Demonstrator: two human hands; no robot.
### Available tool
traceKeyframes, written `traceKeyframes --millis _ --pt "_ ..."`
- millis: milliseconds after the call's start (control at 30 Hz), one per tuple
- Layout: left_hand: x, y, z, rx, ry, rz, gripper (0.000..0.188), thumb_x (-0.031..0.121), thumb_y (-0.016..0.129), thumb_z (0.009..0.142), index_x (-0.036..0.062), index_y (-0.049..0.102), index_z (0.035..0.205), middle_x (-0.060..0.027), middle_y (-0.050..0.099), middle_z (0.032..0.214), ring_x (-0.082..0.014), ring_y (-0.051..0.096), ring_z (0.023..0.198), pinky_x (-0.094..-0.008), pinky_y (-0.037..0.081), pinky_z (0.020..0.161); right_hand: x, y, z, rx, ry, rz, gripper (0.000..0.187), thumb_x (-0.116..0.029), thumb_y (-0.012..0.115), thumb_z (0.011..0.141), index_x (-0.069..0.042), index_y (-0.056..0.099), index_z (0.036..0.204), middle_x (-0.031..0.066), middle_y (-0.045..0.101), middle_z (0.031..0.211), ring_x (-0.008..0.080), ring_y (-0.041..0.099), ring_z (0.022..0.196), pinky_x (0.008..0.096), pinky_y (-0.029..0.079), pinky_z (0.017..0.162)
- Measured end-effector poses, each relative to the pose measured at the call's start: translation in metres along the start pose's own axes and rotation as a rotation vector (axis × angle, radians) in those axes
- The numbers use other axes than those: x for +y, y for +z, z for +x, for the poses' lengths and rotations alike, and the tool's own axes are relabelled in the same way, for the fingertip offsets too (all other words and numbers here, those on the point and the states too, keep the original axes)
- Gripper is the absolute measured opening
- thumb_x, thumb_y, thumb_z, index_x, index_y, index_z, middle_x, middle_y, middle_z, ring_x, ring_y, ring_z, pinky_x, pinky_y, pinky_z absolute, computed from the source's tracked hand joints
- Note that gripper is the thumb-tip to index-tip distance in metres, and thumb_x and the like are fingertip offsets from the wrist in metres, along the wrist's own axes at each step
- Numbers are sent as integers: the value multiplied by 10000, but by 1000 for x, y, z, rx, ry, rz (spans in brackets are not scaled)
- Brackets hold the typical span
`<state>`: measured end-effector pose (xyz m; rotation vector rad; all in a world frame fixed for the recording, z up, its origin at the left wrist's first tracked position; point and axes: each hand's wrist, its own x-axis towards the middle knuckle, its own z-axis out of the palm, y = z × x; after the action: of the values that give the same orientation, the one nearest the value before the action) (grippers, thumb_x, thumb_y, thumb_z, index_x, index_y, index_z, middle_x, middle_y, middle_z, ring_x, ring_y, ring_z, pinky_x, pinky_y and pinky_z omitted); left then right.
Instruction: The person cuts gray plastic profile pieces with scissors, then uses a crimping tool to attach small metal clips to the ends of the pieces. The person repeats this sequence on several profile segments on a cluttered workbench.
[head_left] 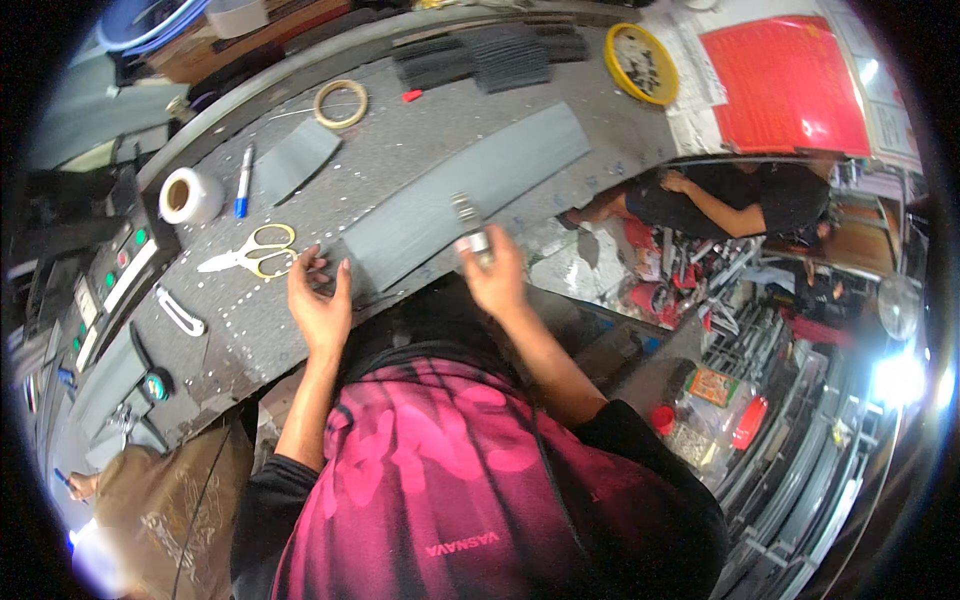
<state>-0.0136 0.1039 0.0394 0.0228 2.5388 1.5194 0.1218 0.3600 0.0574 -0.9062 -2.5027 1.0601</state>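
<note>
A long grey strip of sheet material (430,195) lies slantwise across the dark worktop (380,110). In my right hand (495,275) is a short silvery metal tool with a ribbed, rounded shaft (466,215). It is blurred, so its exact kind cannot be told; it stands over the strip's near edge. My left hand (320,305) is at the strip's left end, fingers curled but apart, with nothing seen in them. Just left of those fingers lie scissors with yellow handles (255,252).
Around the strip lie a smaller grey piece (298,158), tape roll (341,103), blue-capped marker (244,180), white film roll (191,196) and box cutter (180,312). Farther back are black ribbed strips (490,58) and a yellow-rimmed dish (640,95). People (740,200) are nearby.
</note>
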Motion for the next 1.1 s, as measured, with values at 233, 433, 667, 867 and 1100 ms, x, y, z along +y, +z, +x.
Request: traceKeyframes --millis 233,433,667,867,1100 --pt "-28 20 0 -109 39 -2 574 162 858 980 -28 687 1494 -146 741 1308 -207 675 998 -374 574 906 74 -69 121 234 -26 -184 550 -446 772 1066 56 625 1235 282 674 1198 487 650 1141 578 503 992" --pt "-28 33 3 -88 -51 3 504 193 812 1015 -7 732 1470 -151 737 1328 -204 643 1014 -368 551 960 125 -102 211 183 5 -206 561 -405 774 1059 24 647 1399 320 678 1394 528 630 1326 562 501 1111" --pt "-31 47 2 21 -153 -100 481 175 787 1053 -36 713 1479 -127 760 1275 -182 669 1049 -350 544 981 152 -121 269 209 127 27 501 -336 797 1032 10 680 1376 288 775 1278 494 722 1241 532 542 1072" --pt "-36 66 6 192 -210 -79 521 224 824 1048 -79 708 1456 -114 770 1182 -149 653 945 -316 545 879 184 -122 270 89 126 246 430 -276 789 1026 -55 722 1389 206 808 1272 412 751 1237 480 547 1078" --pt "-28 72 13 263 -274 -33 604 267 839 1034 -71 637 1492 -177 718 1293 -244 689 1163 -378 552 1008 192 -143 260 -39 31 256 389 -271 709 1096 17 745 1355 219 794 1279 386 718 1253 433 517 1138"
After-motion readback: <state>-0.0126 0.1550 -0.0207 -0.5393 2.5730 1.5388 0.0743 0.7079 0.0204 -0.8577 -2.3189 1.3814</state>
